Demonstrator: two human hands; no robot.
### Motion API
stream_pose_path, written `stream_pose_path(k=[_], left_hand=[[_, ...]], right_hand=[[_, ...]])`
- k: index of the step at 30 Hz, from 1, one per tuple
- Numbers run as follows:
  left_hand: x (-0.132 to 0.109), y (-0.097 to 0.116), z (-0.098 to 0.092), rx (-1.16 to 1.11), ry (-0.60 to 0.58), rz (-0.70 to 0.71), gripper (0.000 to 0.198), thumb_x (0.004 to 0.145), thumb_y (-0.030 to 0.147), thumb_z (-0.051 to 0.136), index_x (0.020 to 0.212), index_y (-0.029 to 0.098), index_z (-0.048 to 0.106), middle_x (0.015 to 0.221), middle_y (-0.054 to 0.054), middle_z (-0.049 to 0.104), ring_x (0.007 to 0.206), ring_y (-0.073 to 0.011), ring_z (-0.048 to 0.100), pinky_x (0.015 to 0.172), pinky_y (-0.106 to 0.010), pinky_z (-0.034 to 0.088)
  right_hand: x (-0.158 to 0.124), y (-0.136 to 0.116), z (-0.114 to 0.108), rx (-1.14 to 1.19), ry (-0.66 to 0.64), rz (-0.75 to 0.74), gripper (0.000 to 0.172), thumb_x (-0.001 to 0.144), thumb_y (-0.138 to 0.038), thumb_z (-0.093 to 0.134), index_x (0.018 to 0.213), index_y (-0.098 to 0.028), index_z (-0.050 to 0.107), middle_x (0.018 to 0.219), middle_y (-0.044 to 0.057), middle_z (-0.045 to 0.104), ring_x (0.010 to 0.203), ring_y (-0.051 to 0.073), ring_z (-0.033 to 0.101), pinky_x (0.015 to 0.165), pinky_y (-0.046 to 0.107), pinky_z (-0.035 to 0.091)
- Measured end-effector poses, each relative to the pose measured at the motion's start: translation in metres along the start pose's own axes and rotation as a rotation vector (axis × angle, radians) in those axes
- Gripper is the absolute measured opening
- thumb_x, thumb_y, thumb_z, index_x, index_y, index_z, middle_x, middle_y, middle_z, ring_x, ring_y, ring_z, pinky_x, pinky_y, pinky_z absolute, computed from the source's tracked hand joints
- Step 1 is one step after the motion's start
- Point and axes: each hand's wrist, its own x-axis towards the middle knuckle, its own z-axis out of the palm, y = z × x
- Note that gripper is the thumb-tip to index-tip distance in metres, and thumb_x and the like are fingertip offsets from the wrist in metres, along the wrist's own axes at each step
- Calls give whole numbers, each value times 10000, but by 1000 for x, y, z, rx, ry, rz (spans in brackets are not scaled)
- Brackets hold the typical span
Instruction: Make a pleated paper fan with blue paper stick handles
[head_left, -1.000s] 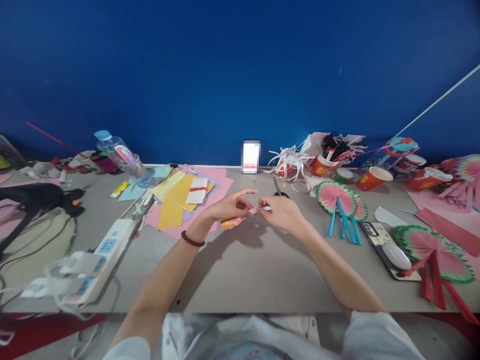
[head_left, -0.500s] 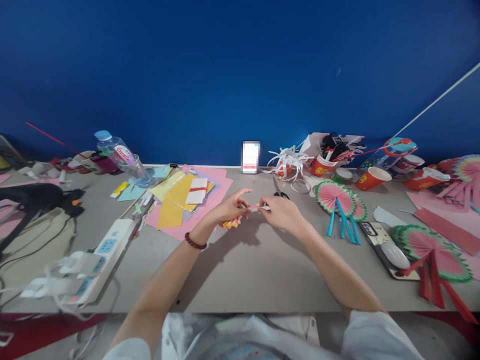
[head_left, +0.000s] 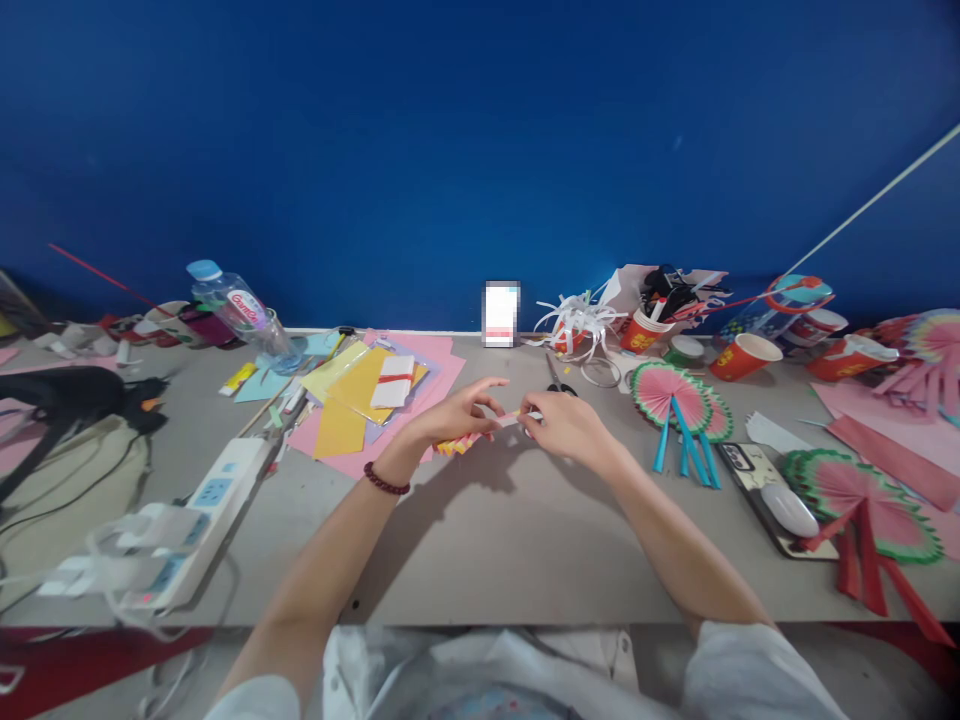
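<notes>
both hands meet just above the middle of the grey table (head_left: 510, 540), and between them runs a small pink paper strip (head_left: 513, 418). the left hand (head_left: 459, 412) pinches one end of it with thumb and forefinger, the other fingers loosely fanned, while a pleated pink-and-yellow paper piece (head_left: 453, 446) sits tucked under its palm, just above the tabletop. the right hand (head_left: 564, 426) pinches the other end, fingers curled in close. the strip is tiny and flimsy, so it likely wants a light, even pull from both sides, with the pinch near the ends so it neither tears nor twists; the pleats look apt to spring open unless the left palm stays firm on them. a dark bead bracelet (head_left: 385, 481) circles the left wrist. scissors (head_left: 556, 378) lie just beyond the hands. to the left sits a stack of coloured paper sheets (head_left: 352, 400), with a tilted water bottle (head_left: 240, 310) behind it and a white power strip (head_left: 206, 505) nearer the edge. to the right lie pink paper fans with blue handles (head_left: 675, 400), a phone (head_left: 750, 475) and red paper cups (head_left: 744, 356). behind everything stands a plain deep blue wall (head_left: 480, 150).
</notes>
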Motion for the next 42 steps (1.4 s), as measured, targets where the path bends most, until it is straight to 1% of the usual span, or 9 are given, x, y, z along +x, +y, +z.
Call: stream_pose_path(k=[6,15,24,29,33,37,42], left_hand=[[-2,2,1,18,-15,8,626,769,239,644,1329,293,367,1038,-74,562,689,-124,628,586,-244,444],[-3,9,0,14,-61,-5,635,779,211,622,1346,267,339,1013,-69,560,673,-123,630,589,-250,443],[-3,7,-1,2,-118,18,627,781,223,624,1340,281,346,1040,-72,570,667,-115,625,616,-266,458],[-4,9,2,48,-105,14,616,788,226,612,1340,282,345,1046,-74,550,669,-111,624,586,-245,451],[-5,11,5,76,-114,28,610,788,226,608,1336,290,348,1067,-79,539,665,-101,619,572,-226,442],[-5,12,4,69,-139,39,604,789,225,603,1333,291,351,1066,-75,542,662,-97,622,561,-215,435],[-4,9,1,71,-168,64,606,792,203,591,1342,297,353,1075,-79,552,680,-106,634,553,-208,430]], right_hand=[[-2,0,-1,2,-39,-21,216,887,-245,418,952,-214,622,944,48,686,852,186,599,624,256,308],[-2,1,3,-36,0,-12,183,892,-217,426,952,-192,598,942,61,672,846,182,590,637,258,300],[-2,7,-4,84,-86,1,187,854,-176,438,906,-208,616,941,45,670,871,182,568,634,248,304],[-2,6,-3,36,-83,17,199,883,-234,435,935,-191,623,947,84,659,900,203,564,656,260,310],[-2,5,-1,21,-96,25,205,885,-228,428,937,-181,621,953,106,655,926,225,567,668,268,321],[-2,4,-1,20,-97,22,211,886,-232,422,934,-177,620,960,114,657,930,237,572,674,275,330],[-2,3,-2,25,-110,27,204,858,-171,424,898,-186,623,963,93,665,905,226,583,653,272,323]])
